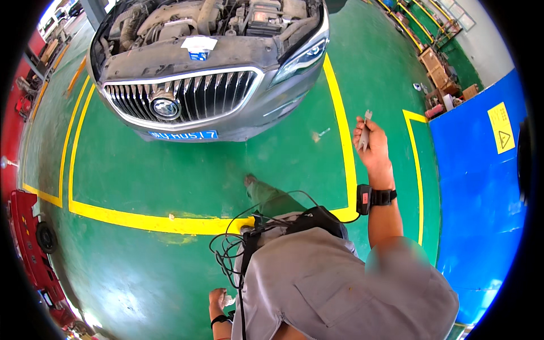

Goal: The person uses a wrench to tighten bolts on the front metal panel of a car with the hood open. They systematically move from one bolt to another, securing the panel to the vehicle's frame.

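My right hand [371, 146] is raised at the right, fingers closed around a small grey metal tool [365, 129] whose tip sticks up above the fist. A black band with a small device [371, 198] wraps that wrist. My left hand [218, 301] hangs low beside my grey shirt, closed on a crumpled white rag [228, 301]. One foot [250, 181] steps forward on the green floor toward a grey car [209, 85] with its hood open and engine bay exposed.
Yellow lines [141, 220] mark the bay around the car on the green floor. A red cart [34, 249] stands at the left edge. Blue floor area [481, 198] with a yellow warning sign lies to the right. Boxes and clutter [442, 85] sit at upper right.
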The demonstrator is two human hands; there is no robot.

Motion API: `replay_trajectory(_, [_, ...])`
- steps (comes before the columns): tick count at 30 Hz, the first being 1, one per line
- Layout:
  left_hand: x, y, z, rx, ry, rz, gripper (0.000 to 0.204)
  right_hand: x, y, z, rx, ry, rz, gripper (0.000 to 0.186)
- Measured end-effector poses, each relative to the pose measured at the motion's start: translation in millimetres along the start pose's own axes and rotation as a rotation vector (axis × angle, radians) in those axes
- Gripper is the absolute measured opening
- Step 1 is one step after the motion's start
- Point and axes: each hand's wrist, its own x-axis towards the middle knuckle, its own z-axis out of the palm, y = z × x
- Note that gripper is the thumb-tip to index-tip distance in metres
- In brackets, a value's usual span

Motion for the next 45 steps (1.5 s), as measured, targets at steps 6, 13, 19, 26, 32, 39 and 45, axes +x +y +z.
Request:
replay_trajectory(6, [-0.8,95.9,6.4,0.041,0.077,0.06,0.008,74.4,8.2,33.0,-0.086,0.006,0.03,0.023])
replay_trajectory(13, [10.0,203.5,34.3,0.282,0.26,0.071,0.022,193.0,19.8,133.2,-0.258,-0.173,0.014,0.024])
replay_trajectory(19, [18.3,352.3,42.5,0.65,0.435,0.433,0.023,287.4,23.2,215.1,-0.54,-0.381,0.109,0.027])
replay_trajectory(26, [-85.1,637.6,114.6,0.619,0.606,0.786,0.026,357.9,47.8,280.4,-0.718,-0.559,0.166,0.028])
replay_trajectory(32, [-87.7,791.7,145.6,0.63,0.606,1.089,0.021,378.2,75.7,310.4,-0.919,-0.623,0.284,0.029])
replay_trajectory(39, [-40.5,969.5,168.6,0.811,0.658,1.433,0.019,395.3,94.9,382.0,-0.814,-0.548,0.461,0.022])
replay_trajectory(45, [18.5,1076.0,173.4,0.838,0.663,1.585,0.017,417.9,107.6,433.8,-0.849,-0.503,0.57,0.024])
